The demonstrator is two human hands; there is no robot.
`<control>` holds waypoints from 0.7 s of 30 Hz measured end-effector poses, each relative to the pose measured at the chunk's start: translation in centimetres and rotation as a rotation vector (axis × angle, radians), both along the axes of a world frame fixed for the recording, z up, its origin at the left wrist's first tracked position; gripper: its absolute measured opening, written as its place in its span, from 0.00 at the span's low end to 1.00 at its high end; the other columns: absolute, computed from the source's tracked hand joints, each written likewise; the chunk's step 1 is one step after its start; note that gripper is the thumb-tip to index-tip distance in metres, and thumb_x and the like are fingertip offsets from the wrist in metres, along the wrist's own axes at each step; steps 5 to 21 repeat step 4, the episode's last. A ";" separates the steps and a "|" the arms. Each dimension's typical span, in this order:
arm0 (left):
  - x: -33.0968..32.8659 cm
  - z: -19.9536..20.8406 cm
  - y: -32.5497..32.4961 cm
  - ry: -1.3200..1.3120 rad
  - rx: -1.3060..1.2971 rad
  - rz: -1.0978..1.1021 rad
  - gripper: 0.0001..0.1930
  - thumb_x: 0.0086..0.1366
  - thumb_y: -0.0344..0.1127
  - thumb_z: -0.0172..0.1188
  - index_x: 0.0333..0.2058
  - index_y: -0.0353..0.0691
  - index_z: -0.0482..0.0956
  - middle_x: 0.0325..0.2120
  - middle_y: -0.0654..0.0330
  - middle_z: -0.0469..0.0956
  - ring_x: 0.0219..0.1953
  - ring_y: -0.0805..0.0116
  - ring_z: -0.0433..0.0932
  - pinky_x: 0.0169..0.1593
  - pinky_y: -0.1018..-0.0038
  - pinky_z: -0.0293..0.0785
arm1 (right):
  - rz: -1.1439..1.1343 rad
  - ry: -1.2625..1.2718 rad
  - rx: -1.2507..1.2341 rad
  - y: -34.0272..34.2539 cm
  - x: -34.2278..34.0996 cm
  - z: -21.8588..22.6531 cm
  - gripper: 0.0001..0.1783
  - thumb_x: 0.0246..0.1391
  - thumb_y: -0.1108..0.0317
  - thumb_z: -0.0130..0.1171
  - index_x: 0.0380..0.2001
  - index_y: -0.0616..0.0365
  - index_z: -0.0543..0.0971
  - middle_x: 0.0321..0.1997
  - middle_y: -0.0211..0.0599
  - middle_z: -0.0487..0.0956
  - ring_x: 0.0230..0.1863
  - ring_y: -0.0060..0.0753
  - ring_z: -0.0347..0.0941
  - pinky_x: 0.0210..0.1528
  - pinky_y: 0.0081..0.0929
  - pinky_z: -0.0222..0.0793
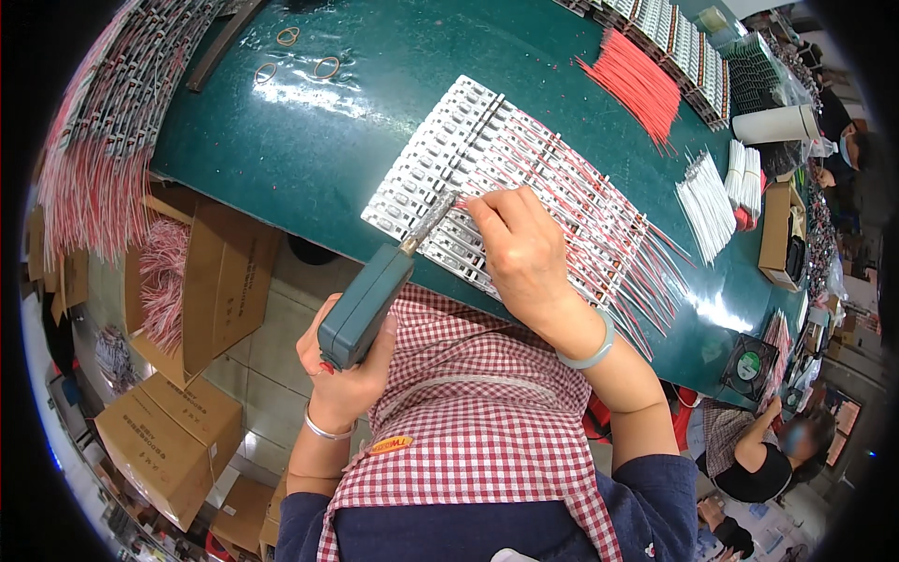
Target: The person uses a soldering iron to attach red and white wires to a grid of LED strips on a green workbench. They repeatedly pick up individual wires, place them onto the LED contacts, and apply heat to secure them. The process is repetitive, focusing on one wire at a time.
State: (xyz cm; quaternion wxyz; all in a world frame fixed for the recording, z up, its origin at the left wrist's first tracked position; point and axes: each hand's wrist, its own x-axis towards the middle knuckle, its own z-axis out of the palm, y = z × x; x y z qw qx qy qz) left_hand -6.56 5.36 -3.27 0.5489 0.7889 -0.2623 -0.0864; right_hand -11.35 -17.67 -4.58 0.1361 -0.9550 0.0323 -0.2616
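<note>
My left hand (351,370) is wrapped round the boxy green body of a handheld tool (370,300) with a metal barrel. The barrel slants up and right, over the near left part of a white panel (426,155) made of rows of small moulded parts. Red and white wires (599,220) run across the panel's right half and hang past its right edge. My right hand (520,248) reaches over the panel, thumb and forefinger pinched beside the barrel's tip. Between them shows what looks like a red wire end, mostly hidden by the fingers.
On the green table (253,140) lie several rubber bands (326,67), a bundle of red wires (637,89) and white wires (704,206). Stacked wired panels (122,103) stand at left, above cardboard boxes (169,445). A small black fan (749,365) sits at right, near another person (749,450).
</note>
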 end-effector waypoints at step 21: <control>-0.1 0.2 -0.1 0.031 -0.002 0.012 0.10 0.53 0.20 0.69 0.35 0.29 0.81 0.33 0.51 0.82 0.31 0.63 0.83 0.33 0.74 0.77 | -0.009 0.004 -0.012 0.2 0.0 0.0 0.15 0.42 0.82 0.60 0.38 0.64 0.82 0.33 0.37 0.77 0.33 0.37 0.73 0.33 0.31 0.72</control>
